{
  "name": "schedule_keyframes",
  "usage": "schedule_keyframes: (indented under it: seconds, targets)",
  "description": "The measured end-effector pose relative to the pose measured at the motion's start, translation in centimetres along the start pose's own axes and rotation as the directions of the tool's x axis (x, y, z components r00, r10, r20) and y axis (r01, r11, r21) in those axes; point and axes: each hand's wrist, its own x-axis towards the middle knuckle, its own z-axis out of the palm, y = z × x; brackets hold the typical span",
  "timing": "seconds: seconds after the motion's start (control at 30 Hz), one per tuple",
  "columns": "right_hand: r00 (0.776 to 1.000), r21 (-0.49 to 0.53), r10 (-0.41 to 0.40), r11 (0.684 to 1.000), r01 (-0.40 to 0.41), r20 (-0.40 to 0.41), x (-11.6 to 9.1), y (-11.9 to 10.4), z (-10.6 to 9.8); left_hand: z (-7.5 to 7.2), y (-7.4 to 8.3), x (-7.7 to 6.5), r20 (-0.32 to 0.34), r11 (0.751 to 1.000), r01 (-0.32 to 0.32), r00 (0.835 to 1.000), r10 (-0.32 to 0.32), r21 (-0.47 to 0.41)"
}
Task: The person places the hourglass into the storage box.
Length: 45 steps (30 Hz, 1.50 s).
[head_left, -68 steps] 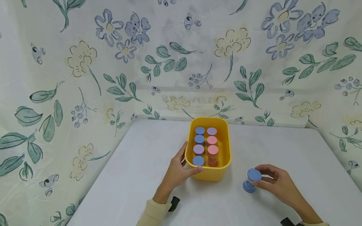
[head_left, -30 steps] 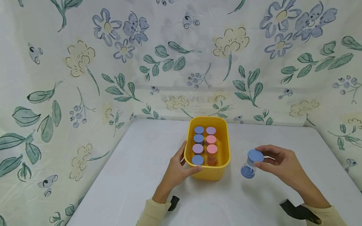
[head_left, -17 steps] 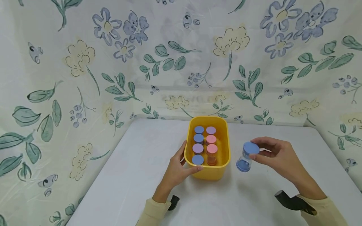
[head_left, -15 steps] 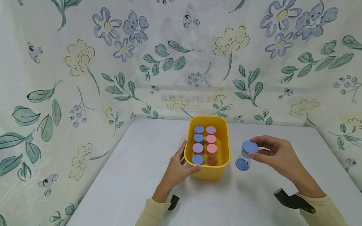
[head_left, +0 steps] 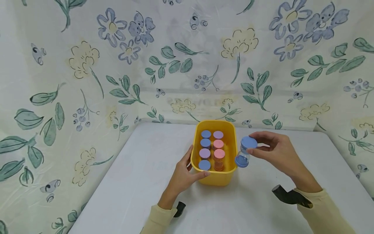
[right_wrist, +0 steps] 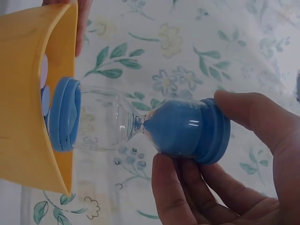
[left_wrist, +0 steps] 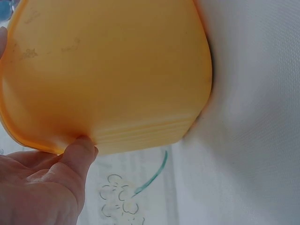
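My right hand [head_left: 273,151] pinches a blue sand timer [head_left: 244,152] by its top cap, thumb on one side and fingers on the other. The timer hangs tilted, its lower cap at the right rim of a yellow plastic bin [head_left: 216,179]. Blue sand fills the bulb nearest my fingers in the right wrist view, and the other bulb [right_wrist: 101,117] looks clear. At the bin's front left corner my left hand [head_left: 181,177] grips the wall, thumb on the front rim and fingers along the side. Several timers with blue, purple and pink caps [head_left: 219,153] stand in two rows inside.
The bin stands on a white table [head_left: 146,162], with bare bin floor [head_left: 230,146] showing along its right side. A flowered cloth [head_left: 181,74] hangs behind and beside the table. Black straps [head_left: 292,196] sit at both wrists.
My right hand has lifted the blue timer off the table and carried it up and leftward to the bin's right rim. The left hand and the bin have stayed in place.
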Motion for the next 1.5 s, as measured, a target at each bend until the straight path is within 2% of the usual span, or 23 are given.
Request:
schedule_keyframes:
  seconds: [0.5, 0.7, 0.83, 1.2, 1.5]
  targets:
    - [0.997, 0.03, 0.003, 1.0, -0.005, 0.074, 2.7, -0.3, 3.3, 0.1, 0.2, 0.0, 0.0, 1.0, 0.023, 1.0, -0.023, 0.007]
    - [0.991, 0.057, 0.005, 0.998, -0.013, 0.135, 3.2, 0.1, 4.9, 0.0, 0.2, -0.1, 0.002, 1.0, 0.03, 1.0, -0.03, 0.009]
    - [0.987, 0.037, 0.006, 0.999, -0.012, 0.163, 3.4, 0.5, 5.7, 0.0, 0.2, -0.2, 0.002, 1.0, 0.026, 1.0, -0.026, 0.014]
    - [0.975, -0.032, 0.054, 0.998, -0.048, 0.218, 3.9, 1.2, 7.0, -0.1, 0.3, -0.1, 0.01, 1.0, 0.02, 1.0, -0.02, 0.007]
    - [0.967, -0.036, 0.061, 0.998, -0.054, 0.249, 4.0, 1.5, 7.5, 0.0, 0.4, -0.1, 0.009, 1.0, 0.021, 1.0, -0.021, 0.007]
